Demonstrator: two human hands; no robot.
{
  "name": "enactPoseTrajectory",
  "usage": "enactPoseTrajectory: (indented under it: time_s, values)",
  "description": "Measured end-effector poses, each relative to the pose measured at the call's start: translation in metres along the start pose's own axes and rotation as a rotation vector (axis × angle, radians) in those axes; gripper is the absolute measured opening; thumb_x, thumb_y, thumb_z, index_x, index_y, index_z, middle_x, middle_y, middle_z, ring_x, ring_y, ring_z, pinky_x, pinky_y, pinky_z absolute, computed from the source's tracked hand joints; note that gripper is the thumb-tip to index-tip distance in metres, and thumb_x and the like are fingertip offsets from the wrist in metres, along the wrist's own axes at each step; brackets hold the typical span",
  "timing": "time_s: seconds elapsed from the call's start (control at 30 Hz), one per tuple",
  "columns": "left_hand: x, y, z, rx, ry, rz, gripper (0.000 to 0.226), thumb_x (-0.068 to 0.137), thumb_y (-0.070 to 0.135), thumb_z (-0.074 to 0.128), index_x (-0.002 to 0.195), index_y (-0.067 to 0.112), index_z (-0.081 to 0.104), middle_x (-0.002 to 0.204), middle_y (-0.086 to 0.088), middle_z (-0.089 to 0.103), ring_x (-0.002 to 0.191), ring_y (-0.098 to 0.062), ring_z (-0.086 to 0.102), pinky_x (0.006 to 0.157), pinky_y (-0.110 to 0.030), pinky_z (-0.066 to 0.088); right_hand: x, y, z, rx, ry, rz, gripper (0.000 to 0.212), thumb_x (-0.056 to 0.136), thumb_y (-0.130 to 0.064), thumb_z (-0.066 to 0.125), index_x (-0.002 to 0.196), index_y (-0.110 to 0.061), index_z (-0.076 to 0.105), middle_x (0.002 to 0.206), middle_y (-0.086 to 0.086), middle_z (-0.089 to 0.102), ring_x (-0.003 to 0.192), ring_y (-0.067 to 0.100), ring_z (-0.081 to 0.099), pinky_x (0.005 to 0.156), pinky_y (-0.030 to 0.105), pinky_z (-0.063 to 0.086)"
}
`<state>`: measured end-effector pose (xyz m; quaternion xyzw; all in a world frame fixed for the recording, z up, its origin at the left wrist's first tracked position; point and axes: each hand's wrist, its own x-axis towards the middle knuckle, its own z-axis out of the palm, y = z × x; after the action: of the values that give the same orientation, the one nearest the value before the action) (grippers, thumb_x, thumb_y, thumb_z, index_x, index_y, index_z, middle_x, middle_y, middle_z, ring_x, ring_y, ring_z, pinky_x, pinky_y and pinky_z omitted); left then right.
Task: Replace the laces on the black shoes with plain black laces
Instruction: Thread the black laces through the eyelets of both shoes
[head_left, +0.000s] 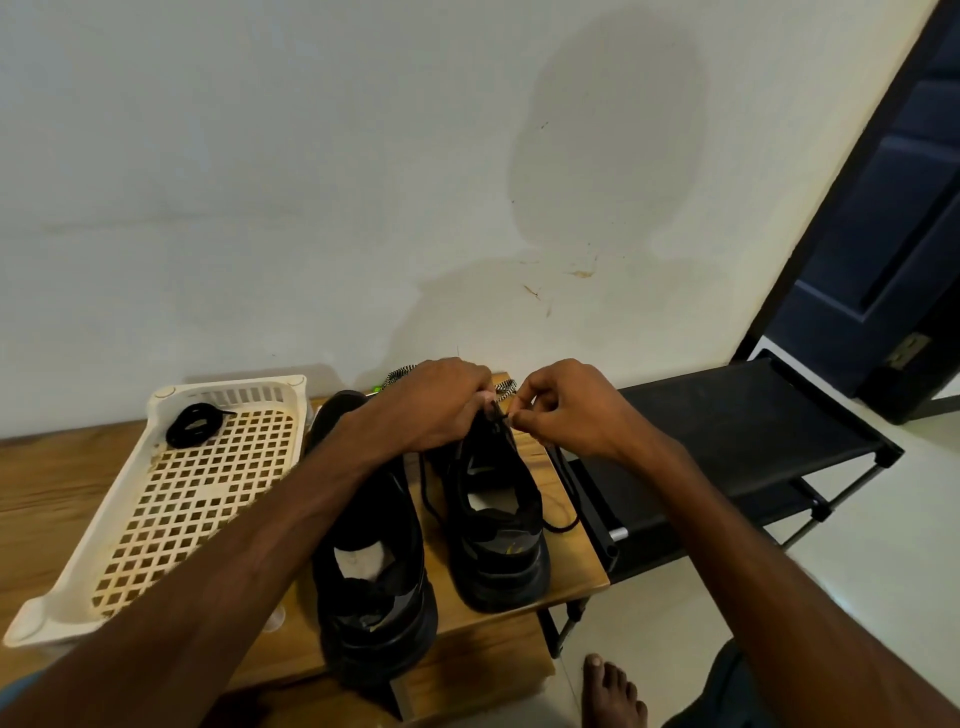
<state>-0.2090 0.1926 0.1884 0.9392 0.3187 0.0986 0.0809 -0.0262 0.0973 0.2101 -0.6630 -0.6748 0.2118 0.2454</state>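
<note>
A bare foot rests on the floor at the bottom edge. On the wooden counter two black shoes stand side by side, heels toward the camera: the nearer shoe and, just right of it, the second shoe. The left hand curls over the second shoe's front. The right hand pinches the black lace there, hands nearly touching, slack trailing onto the counter. Left, a white basket holds a coiled lace. Behind the hands lies a striped lace; a black rack stands right.
</note>
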Motion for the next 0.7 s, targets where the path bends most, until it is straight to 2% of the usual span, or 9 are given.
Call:
enactPoseTrajectory:
  time_s: [0.1,0.17,0.23,0.3,0.4,0.5,0.6,0.7]
  values:
    - [-0.007,0.002,-0.003,-0.049,0.035,-0.022,0.022,0.102,0.027,0.043,0.097,0.015,0.06,0.085,-0.003,0.067,0.076,-0.02,0.06,0.074,-0.046,0.051,0.002,0.0,0.001,0.026,0.028,-0.027,0.011,0.09,-0.017,0.074,0.08,-0.022,0.076,0.059,-0.006,0.069,0.048,0.004,0.061,0.051,0.012,0.046]
    - [-0.011,0.009,-0.004,-0.121,0.05,-0.057,0.025,0.101,0.026,0.042,0.092,0.012,0.061,0.075,-0.003,0.063,0.066,-0.02,0.058,0.067,-0.048,0.05,0.003,-0.001,0.004,0.019,0.048,-0.045,0.01,0.089,-0.019,0.074,0.081,-0.023,0.078,0.067,-0.006,0.073,0.061,0.008,0.067,0.059,0.016,0.051]
    - [-0.011,0.014,-0.006,-0.195,0.053,-0.11,0.026,0.098,0.023,0.048,0.086,0.01,0.067,0.073,-0.005,0.064,0.065,-0.022,0.059,0.066,-0.048,0.051,0.004,-0.002,0.006,0.035,0.069,-0.048,0.009,0.09,-0.021,0.074,0.083,-0.021,0.08,0.075,-0.007,0.075,0.072,0.008,0.07,0.067,0.018,0.055]
    - [-0.009,0.015,-0.012,-0.252,0.056,-0.147,0.025,0.094,0.019,0.056,0.075,0.013,0.072,0.067,-0.005,0.065,0.061,-0.021,0.058,0.061,-0.043,0.05,0.005,-0.004,0.01,0.146,0.07,-0.012,0.01,0.092,-0.019,0.072,0.085,-0.016,0.079,0.078,-0.002,0.076,0.072,0.014,0.074,0.065,0.025,0.06]
    - [-0.012,0.014,-0.021,-0.338,0.028,-0.184,0.022,0.088,0.024,0.067,0.066,0.026,0.072,0.056,0.011,0.062,0.054,-0.008,0.054,0.058,-0.03,0.044,0.006,-0.008,0.014,0.327,0.037,0.07,0.012,0.095,-0.012,0.068,0.086,-0.01,0.076,0.08,0.011,0.077,0.074,0.025,0.077,0.063,0.032,0.064]
    - [-0.02,0.018,-0.019,-0.213,0.004,-0.2,0.009,0.08,0.03,0.074,0.076,0.035,0.067,0.051,0.013,0.055,0.053,-0.005,0.054,0.057,-0.022,0.042,0.01,-0.01,0.017,0.349,0.048,0.132,0.013,0.097,-0.013,0.066,0.088,-0.01,0.074,0.082,0.007,0.078,0.073,0.02,0.077,0.062,0.031,0.063]
    - [-0.023,0.022,-0.012,-0.047,0.164,-0.158,0.011,0.081,0.034,0.073,0.092,0.034,0.074,0.057,0.018,0.051,0.061,-0.006,0.055,0.057,-0.021,0.038,0.012,-0.008,0.019,0.33,0.045,0.149,0.015,0.098,-0.013,0.065,0.085,-0.012,0.074,0.081,0.004,0.078,0.07,0.018,0.076,0.059,0.028,0.062]
    - [-0.025,0.023,-0.011,-0.009,0.239,-0.084,0.018,0.085,0.032,0.073,0.102,0.03,0.078,0.071,0.012,0.066,0.074,-0.013,0.064,0.065,-0.028,0.049,0.015,-0.006,0.02,0.348,0.046,0.189,0.014,0.095,-0.014,0.069,0.083,-0.01,0.075,0.079,0.007,0.077,0.068,0.02,0.076,0.057,0.027,0.061]
